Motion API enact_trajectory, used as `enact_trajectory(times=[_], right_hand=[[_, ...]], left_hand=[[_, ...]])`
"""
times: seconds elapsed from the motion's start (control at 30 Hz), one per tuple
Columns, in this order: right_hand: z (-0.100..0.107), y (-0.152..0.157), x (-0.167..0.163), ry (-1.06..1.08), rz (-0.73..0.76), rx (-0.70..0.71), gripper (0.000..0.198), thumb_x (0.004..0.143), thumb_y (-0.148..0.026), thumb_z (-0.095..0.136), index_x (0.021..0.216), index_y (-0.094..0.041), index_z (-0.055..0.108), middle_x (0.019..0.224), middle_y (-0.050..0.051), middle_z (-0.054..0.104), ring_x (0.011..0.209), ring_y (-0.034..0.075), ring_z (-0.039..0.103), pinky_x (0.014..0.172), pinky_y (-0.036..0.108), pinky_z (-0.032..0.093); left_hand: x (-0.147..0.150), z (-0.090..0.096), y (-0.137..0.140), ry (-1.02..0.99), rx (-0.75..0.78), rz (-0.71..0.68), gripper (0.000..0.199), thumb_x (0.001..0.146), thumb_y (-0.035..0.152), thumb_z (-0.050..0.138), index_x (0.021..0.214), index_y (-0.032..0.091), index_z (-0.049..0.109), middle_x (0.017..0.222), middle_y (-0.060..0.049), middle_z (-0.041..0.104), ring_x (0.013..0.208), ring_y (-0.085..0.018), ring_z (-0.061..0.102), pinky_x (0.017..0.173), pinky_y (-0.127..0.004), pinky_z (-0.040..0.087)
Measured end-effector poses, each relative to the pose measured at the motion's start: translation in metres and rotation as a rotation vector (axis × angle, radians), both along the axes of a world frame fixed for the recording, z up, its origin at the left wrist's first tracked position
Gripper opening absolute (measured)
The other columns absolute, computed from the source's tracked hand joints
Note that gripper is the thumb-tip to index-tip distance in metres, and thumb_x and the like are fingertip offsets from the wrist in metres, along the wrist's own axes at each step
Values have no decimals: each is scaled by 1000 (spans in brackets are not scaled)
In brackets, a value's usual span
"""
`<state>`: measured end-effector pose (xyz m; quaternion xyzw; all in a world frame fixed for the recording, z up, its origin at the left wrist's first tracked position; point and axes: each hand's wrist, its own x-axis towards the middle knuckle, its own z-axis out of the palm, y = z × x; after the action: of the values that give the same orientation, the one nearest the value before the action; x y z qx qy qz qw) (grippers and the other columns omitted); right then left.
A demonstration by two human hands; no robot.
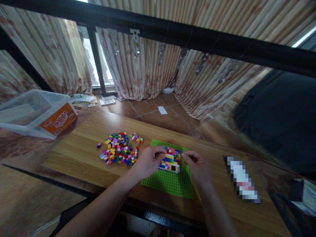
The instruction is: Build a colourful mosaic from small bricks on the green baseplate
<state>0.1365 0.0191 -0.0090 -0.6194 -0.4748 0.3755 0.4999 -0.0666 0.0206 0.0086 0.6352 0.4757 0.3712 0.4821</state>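
Observation:
A green studded baseplate (pixel 166 182) lies on the wooden table, and a low block of multicoloured toy bricks (pixel 171 160) sits on it. My left hand (pixel 148 162) is at the block's left edge, thumb and forefinger brought together over its upper left corner. Whatever is between those fingertips is hidden. Just off the block's right side is my right hand (pixel 198 166), above the baseplate's edge. Its fingers are curled into a pinch, and I cannot see what they hold, if anything. A pile of loose toy bricks (pixel 120 148) spreads out left of the baseplate.
The wooden table (pixel 81 158) carries a blurred-out white item (pixel 243 179) on its right. A clear plastic bin (pixel 27 115) with an orange label stands beyond the left end. A black rail (pixel 158 28) with hanging metal clips crosses above, before curtains (pixel 145 75).

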Motion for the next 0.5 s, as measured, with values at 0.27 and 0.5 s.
enact_trajectory(times=[0.27,0.5], right_hand=[[16,-14,-22,-240,272,255,15,86,-35,64,92,-27,75,100,4,68,94,19,63,83,34,49],[14,-16,-26,-312,370,283,15,90,-35,62,97,-32,75,106,3,65,102,19,61,92,36,48]], left_hand=[[5,-5,0,-248,-64,-18,21,84,15,56,102,15,66,92,-4,72,81,-15,65,74,-25,51],[8,-6,-1,-333,-38,-89,23,85,14,55,107,15,64,87,-3,71,81,-13,64,78,-25,50]])
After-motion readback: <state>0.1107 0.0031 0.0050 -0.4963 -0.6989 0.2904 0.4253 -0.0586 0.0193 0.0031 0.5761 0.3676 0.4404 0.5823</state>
